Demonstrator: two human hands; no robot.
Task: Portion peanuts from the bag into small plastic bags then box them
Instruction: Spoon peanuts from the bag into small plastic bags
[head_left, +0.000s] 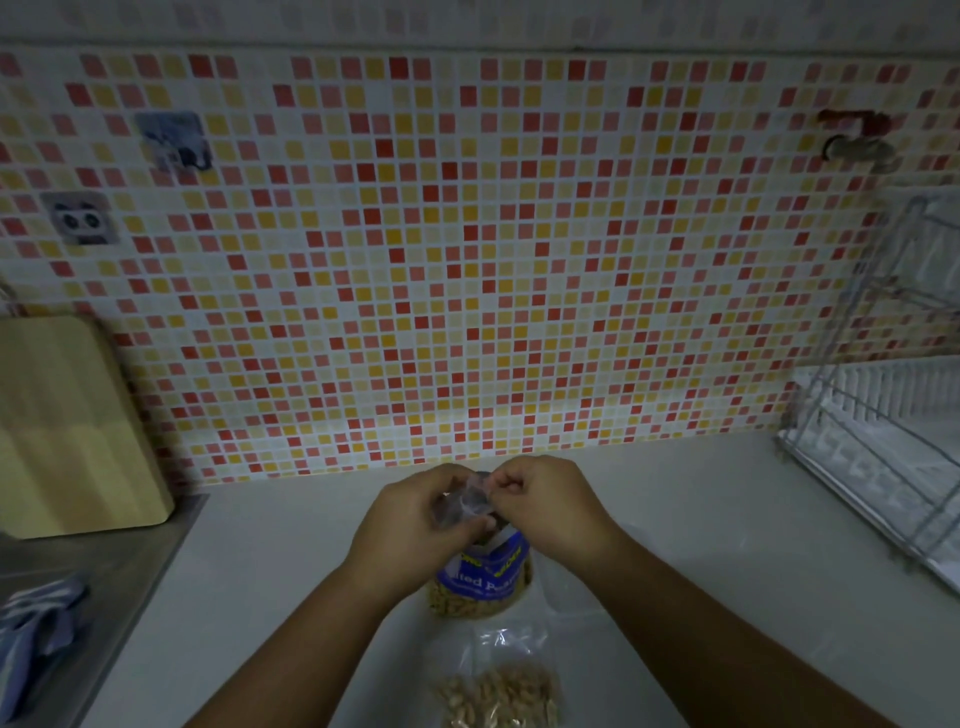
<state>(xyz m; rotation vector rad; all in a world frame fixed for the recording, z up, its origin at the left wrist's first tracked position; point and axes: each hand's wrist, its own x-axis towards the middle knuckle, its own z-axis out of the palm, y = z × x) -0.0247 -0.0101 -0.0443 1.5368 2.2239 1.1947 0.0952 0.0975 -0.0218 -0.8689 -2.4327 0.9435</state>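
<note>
okay, both hands are up close together over the pale, smooth surface (727, 519). the left hand (415, 514) and right hand (545, 506) each pinch the thin, crinkly mouth of a small clear plastic bag (475, 500) with curled fingers. right below them stands the peanut bag (483, 582), upright, with a glossy blue label across its upper part and see-through film at its base where the tan nuts crowd against the plastic. nearer the camera lies a filled small bag (498, 693), flat on the surface, lumpy with pale peanuts, its empty top wrinkled and shiny. off to the left, a blond wooden cutting board (67, 426) with rounded corners leans against the mosaic wall (467, 260) of little red, orange and cream squares. a striped blue cloth (36, 623) sits crumpled on the brushed steel drainer (119, 561). far right, a thin wire dish rack (883, 431) stands on the surface against the wall.
</note>
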